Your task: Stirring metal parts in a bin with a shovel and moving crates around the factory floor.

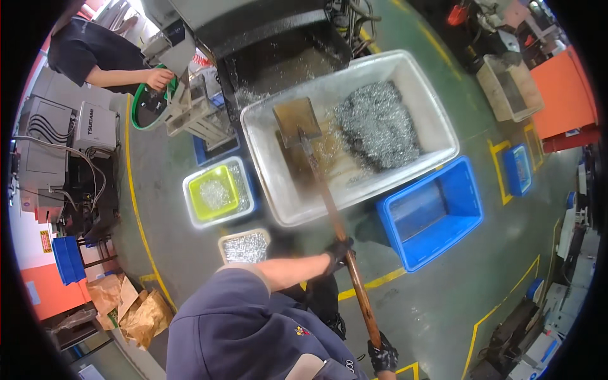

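Left hand (340, 253): yours, dark-gloved, closed around the middle of the shovel (335, 212), the arm reaching across from your body.
Right hand (383, 354): yours, also dark-gloved, closed near the lower end of the same wooden shaft, well apart from your left.
Blade: inside the white tub (425, 101), toward its left end as you face it; whether it touches the floor of the tub, you cannot tell.
Metal chips (380, 126): a silvery heap at the right end of the tub.
Right of your hands: a blue bin (459, 190), just beside the tub.
Left of the tub: a yellow-green basket (231, 183) of shavings within a white container (196, 223); nearer you, a cream bin (223, 248) of shavings.
Upper left: a co-worker's hand (159, 78) at a green round container (135, 111).
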The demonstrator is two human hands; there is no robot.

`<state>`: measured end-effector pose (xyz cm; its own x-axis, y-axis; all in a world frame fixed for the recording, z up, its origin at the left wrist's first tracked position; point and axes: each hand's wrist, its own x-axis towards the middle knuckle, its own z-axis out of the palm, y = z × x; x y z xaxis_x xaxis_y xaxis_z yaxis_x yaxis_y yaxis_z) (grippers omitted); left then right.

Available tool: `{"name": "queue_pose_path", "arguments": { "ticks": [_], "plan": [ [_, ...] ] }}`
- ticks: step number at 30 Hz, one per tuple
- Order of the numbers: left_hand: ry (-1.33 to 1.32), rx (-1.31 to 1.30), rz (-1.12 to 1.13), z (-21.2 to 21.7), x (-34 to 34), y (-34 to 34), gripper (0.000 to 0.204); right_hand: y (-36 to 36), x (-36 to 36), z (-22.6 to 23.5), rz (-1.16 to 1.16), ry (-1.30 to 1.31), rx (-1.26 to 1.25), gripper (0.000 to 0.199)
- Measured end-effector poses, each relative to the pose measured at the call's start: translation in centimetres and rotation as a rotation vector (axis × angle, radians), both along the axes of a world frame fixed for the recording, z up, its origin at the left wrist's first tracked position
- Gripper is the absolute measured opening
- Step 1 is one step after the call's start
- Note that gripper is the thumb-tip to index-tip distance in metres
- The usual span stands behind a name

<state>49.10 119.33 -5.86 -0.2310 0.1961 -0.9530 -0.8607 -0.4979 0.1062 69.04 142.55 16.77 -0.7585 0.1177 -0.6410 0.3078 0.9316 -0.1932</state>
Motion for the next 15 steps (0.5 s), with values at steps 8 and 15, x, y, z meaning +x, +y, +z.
{"name": "queue_pose_path", "arguments": {
  "ticks": [8, 15],
  "plan": [
    [0.236, 0.220, -0.035, 11.6, -4.7, 2.5, 0.029, 1.5, -4.5, 18.2, -0.150, -0.101, 0.039, 0.046],
    [0.448, 0.422, -0.070, 16.4, -16.3, 2.2, 0.037, -0.2, -14.9, 25.7, -0.171, -0.151, 0.031, 0.034]
  ]
}}
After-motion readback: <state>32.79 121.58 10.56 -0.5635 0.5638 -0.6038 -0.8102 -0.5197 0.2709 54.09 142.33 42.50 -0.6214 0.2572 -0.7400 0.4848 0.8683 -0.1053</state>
